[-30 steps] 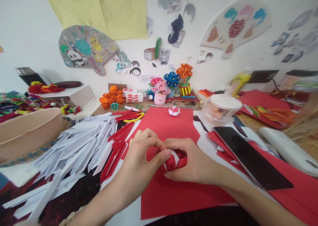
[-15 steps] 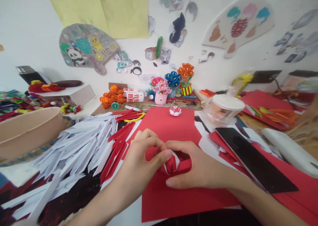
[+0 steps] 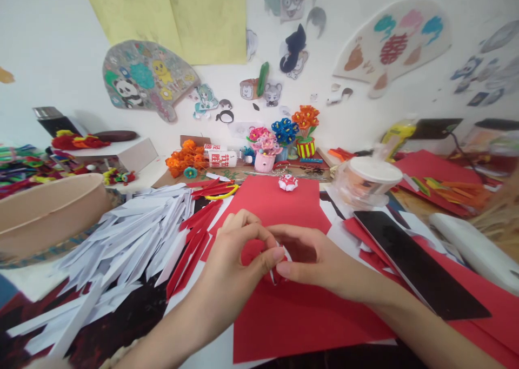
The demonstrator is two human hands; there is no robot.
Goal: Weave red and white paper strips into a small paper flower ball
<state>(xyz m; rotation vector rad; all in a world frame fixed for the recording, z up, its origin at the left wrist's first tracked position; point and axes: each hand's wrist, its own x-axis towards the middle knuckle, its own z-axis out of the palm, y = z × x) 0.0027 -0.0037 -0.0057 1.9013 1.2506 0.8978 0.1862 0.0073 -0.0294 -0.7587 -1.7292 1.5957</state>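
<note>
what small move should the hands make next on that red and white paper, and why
Perhaps a light squeeze on the red and white folded paper: the left hand and right hand are both curled around it, and their thumb tips sit close together at its near side, so even pressure seems easy.

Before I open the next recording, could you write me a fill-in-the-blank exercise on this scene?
1. The left hand and right hand hold a red-and-____ piece.
2. The phone lies to the ____ of both hands.
3. The pot under the upright orange flowers has red and ____ stripes.

Missing words: white; right; yellow.
</note>
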